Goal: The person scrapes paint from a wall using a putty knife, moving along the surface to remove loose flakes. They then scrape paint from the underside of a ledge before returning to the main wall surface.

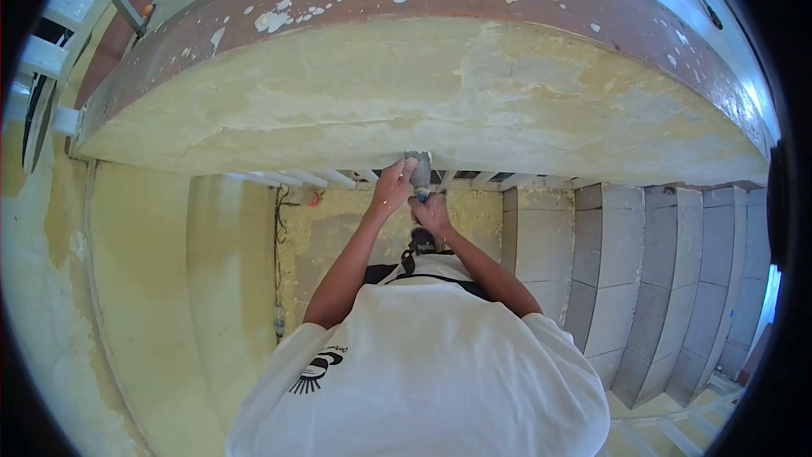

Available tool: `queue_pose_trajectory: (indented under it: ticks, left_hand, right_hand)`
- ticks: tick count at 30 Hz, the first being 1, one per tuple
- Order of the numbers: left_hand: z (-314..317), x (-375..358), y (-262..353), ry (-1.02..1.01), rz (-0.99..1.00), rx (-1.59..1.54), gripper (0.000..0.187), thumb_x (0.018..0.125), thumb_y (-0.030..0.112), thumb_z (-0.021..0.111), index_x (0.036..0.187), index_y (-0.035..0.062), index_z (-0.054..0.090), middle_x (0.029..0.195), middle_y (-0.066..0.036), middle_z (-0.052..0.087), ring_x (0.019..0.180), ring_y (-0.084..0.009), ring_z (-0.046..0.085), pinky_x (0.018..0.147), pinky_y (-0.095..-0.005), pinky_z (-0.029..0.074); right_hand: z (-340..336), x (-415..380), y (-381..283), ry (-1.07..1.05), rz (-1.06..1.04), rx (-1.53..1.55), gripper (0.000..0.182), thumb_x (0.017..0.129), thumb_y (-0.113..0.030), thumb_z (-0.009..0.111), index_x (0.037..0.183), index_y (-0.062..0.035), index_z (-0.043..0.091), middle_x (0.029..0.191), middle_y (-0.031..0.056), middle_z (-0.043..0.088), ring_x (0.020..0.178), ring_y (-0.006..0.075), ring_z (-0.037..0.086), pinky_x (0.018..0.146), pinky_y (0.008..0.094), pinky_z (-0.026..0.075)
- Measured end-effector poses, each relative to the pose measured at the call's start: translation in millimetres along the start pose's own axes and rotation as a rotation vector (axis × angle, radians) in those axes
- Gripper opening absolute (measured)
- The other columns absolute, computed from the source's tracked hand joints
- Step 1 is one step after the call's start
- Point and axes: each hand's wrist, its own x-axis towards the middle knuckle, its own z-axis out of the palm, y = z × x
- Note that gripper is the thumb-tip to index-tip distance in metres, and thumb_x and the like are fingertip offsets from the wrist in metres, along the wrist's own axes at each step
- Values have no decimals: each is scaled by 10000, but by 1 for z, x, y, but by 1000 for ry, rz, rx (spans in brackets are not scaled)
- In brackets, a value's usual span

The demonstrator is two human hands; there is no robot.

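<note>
The left hand [392, 186] and right hand [433, 213] hold a short, grey, flat-topped hand tool [420, 173], probably a scraper, between them, the right gripping lower. Just beyond both hands stands a patchy cream-yellow plastered wall [338, 101]; grey-tiled steps [619, 241] lie to their right.

Light is bright, with bluish glare at upper right and black-cornered fisheye distortion.

No legible txt. White T-shirt [431, 364] has blk printed logo [316, 370] w/ ray-like strokes, plus small blk lettering [332, 350] alongside, too tiny to read.
</note>
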Motion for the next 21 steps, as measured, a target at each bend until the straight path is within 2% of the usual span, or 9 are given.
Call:
queue_pose_trajectory:
  ticks: [1, 4, 7, 10, 11, 14, 17, 20, 21]
  left_hand:
    - [5, 1, -7, -10, -2, -105, 483, 938, 437, 410, 871, -20, 550, 697, -67, 555, 651, -136, 518, 634, -303, 448]
    - [8, 4, -13, 9, 45, 57, 462, 939, 423, 418, 866, -15, 544, 695, -47, 545, 650, -120, 508, 630, -294, 446]
    - [6, 5, -14, 19, 110, -66, 515, 932, 464, 377, 903, -24, 539, 719, -192, 561, 632, -338, 527, 619, -381, 430]
    - [9, 7, -16, -41, 67, -64, 510, 931, 474, 398, 882, -14, 540, 709, -58, 537, 647, -124, 495, 628, -302, 453]
    - [10, 4, -15, 19, 133, -17, 530, 926, 494, 390, 887, -14, 536, 717, -55, 531, 656, -125, 492, 629, -299, 450]
    - [2, -3, 2, -104, -34, -150, 528, 930, 490, 383, 891, -16, 530, 718, -55, 531, 663, -132, 488, 631, -299, 447]
    - [14, 3, -11, -30, 37, -115, 511, 932, 448, 398, 950, -41, 545, 652, -161, 511, 613, -266, 516, 635, -378, 439]
    - [8, 0, 5, 151, 153, -60, 516, 923, 453, 420, 883, -45, 547, 664, -179, 532, 626, -267, 520, 637, -376, 441]
    - [8, 3, 4, 93, 107, -31, 525, 922, 459, 418, 872, -47, 548, 687, -193, 544, 647, -271, 538, 644, -374, 441]
  right_hand:
    - [2, 5, 3, 37, 35, 1, 407, 736, -337, 538, 516, 2, 576, 504, 116, 579, 508, 222, 600, 580, 346, 483]
    - [7, 12, 12, 11, 58, -6, 410, 735, -340, 542, 503, -4, 573, 506, 120, 579, 508, 226, 599, 586, 347, 482]
    - [3, 6, 4, 36, 20, 14, 405, 729, -343, 544, 509, -5, 583, 512, 130, 583, 507, 227, 598, 589, 348, 481]
    - [8, 13, 14, 39, 81, 7, 405, 730, -341, 540, 506, -6, 581, 509, 134, 581, 506, 224, 597, 585, 349, 480]
    - [6, 13, 18, 12, 112, -44, 406, 733, -340, 536, 509, -4, 580, 505, 133, 579, 502, 221, 595, 582, 349, 478]
    - [-1, -10, -4, -41, 66, 48, 406, 731, -348, 534, 529, 0, 590, 516, 126, 586, 506, 219, 600, 587, 352, 487]
    - [0, 9, 20, 43, 97, -14, 407, 728, -363, 535, 559, 0, 608, 533, 135, 596, 526, 235, 615, 592, 366, 495]
    - [10, 20, 15, 148, 12, -40, 370, 742, -294, 530, 501, -15, 573, 487, 109, 570, 467, 208, 578, 531, 342, 473]
    - [-1, 10, -4, 167, -8, -153, 406, 742, -345, 535, 493, -28, 584, 496, 109, 583, 479, 218, 592, 555, 345, 488]
